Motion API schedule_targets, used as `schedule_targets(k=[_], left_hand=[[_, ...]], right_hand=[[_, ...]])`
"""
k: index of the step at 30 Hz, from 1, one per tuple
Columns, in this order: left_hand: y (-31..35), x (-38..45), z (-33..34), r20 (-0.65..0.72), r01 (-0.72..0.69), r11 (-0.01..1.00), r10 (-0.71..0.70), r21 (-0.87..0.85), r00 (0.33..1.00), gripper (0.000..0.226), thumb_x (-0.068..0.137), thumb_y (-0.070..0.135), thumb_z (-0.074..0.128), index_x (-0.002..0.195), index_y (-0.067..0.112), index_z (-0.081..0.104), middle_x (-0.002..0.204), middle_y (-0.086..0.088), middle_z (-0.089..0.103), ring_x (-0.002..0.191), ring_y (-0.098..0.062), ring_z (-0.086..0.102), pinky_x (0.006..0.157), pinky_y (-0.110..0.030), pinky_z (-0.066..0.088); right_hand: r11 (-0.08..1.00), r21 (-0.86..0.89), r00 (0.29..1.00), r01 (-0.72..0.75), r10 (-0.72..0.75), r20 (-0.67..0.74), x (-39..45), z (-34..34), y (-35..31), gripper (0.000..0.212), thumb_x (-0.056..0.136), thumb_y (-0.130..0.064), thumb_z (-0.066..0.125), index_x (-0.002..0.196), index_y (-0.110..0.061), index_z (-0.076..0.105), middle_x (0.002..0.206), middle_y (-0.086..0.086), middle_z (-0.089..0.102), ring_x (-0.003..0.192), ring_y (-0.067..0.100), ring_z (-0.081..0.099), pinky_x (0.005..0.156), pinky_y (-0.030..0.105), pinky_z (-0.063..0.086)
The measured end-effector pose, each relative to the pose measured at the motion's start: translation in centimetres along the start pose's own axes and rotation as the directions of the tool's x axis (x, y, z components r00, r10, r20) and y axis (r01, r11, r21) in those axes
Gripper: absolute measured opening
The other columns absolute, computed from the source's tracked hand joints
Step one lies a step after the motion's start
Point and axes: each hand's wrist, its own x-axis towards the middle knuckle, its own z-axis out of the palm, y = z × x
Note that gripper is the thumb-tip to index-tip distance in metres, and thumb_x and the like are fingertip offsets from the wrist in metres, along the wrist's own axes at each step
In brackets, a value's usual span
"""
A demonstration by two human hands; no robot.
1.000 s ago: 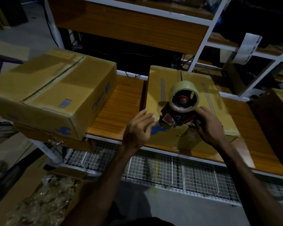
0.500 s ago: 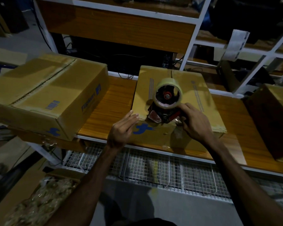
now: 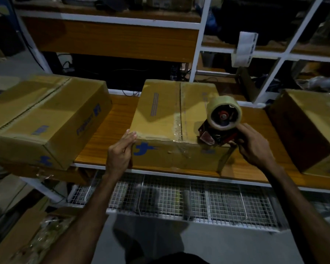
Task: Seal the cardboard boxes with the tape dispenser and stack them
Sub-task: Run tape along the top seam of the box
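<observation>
A cardboard box (image 3: 160, 111) with a blue logo lies on the wooden table (image 3: 111, 134) in front of me. Clear tape covers the near end of its centre seam. My right hand (image 3: 255, 147) grips the red tape dispenser (image 3: 220, 124), whose tape roll stands over the box's near right edge. My left hand (image 3: 120, 155) rests flat, fingers straight, against the box's near left corner. A second box (image 3: 46, 119) sits on the left on top of another box, and a third box (image 3: 312, 130) stands at the right.
White shelving (image 3: 198, 54) with wooden panels rises behind the table. A wire mesh rack (image 3: 179, 201) runs below the table's front edge. An open carton (image 3: 27, 239) with crinkled plastic sits on the floor at lower left. A paper label roll (image 3: 245, 48) hangs on the shelf.
The dispenser has moved from the box's centre seam to its near right edge. My left hand has slid to the box's near left corner. The camera has shifted.
</observation>
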Motion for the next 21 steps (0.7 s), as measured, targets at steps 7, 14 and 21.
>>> schedule_targets(k=[7,14,21], left_hand=[[1.6,0.2,-0.4,-0.001,0.051,0.998,-0.051,0.036,0.999,0.038,0.094,-0.011,0.069,0.128,0.004,0.072,0.134,-0.008,0.069,0.126,-0.021,0.067,0.109,-0.025,0.051],[2.7,0.1,-1.0,0.036,0.123,0.990,-0.125,0.066,0.991,0.041,0.095,-0.012,0.065,0.131,0.005,0.070,0.137,-0.008,0.067,0.129,-0.019,0.064,0.110,-0.027,0.050],[3.4,-0.2,-0.3,0.045,0.143,0.963,-0.157,0.229,0.987,0.039,0.097,-0.003,0.069,0.135,0.005,0.069,0.140,-0.010,0.065,0.142,-0.027,0.052,0.115,-0.051,0.048]], right_hand=[[0.995,0.099,1.000,-0.024,0.025,-0.008,-1.7,-0.6,3.2,0.049,0.098,-0.008,0.065,0.144,-0.024,0.054,0.112,0.000,0.059,0.097,0.024,0.058,0.072,0.042,0.051],[0.993,0.112,0.999,-0.037,0.041,-0.027,-1.9,-1.5,6.1,0.051,0.096,0.001,0.066,0.139,-0.025,0.056,0.114,0.000,0.059,0.100,0.026,0.060,0.075,0.046,0.054],[0.982,0.173,0.995,-0.073,0.084,-0.057,-3.5,-0.9,8.0,0.047,0.096,-0.001,0.068,0.136,-0.021,0.056,0.119,0.008,0.062,0.106,0.031,0.061,0.081,0.048,0.054]])
